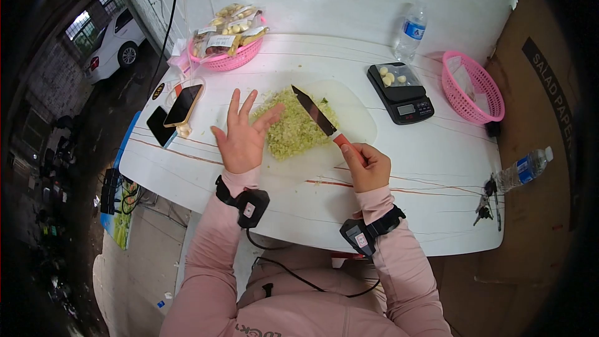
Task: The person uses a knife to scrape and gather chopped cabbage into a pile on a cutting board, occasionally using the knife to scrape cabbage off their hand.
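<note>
A heap of finely chopped pale green vegetable (293,134) lies on a white translucent cutting board (359,109). My right hand (372,168) is closed round the red handle of a knife (315,111), whose dark blade slants up and left above the heap. To the left of the heap, my left hand (243,140) is raised with its fingers spread and holds nothing. One fingertip overlaps the edge of the heap in view; whether it touches cannot be seen.
A pink basket (231,61) with bagged food stands back left, near two phones (184,105). A black scale (402,97) bears bagged garlic cloves. Further right are another pink basket (468,109), water bottles (410,31) and keys (485,203). Cardboard (530,150) borders the table's right side.
</note>
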Action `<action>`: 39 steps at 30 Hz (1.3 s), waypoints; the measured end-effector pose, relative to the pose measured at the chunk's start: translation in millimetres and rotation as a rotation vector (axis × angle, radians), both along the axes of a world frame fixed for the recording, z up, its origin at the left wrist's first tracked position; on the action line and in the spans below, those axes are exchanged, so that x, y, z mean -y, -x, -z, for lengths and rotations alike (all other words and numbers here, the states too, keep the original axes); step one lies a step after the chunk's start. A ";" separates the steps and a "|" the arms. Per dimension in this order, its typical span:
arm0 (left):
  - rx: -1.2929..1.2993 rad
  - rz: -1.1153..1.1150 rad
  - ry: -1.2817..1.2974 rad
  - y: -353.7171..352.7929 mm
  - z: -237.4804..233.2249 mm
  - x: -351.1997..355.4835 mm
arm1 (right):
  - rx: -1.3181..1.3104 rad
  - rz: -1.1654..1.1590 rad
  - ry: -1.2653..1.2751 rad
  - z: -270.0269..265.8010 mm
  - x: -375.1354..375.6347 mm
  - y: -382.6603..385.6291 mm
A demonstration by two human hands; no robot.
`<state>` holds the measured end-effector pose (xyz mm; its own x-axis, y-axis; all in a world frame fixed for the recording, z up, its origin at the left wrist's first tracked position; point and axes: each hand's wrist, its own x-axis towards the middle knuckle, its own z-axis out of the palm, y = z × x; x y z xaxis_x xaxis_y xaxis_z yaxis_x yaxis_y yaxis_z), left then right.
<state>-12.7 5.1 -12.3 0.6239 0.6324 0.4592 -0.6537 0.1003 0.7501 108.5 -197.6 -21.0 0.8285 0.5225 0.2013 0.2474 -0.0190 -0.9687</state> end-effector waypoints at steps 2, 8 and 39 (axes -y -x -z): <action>0.051 0.067 0.125 2.8 -3.7 -1.5 | -0.014 0.009 -0.032 -2.3 0.6 1.6; 0.171 0.171 0.366 6.1 -6.7 -3.0 | 0.077 -0.109 -0.092 -7.2 2.2 5.7; 0.207 0.234 0.466 6.0 -7.2 -4.1 | 0.006 -0.078 -0.099 -2.2 0.6 3.1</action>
<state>-18.7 9.2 -5.1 0.6984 0.6536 0.2915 -0.7031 0.5505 0.4501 105.4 -198.3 -18.8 0.7847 0.5626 0.2603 0.2506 0.0962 -0.9633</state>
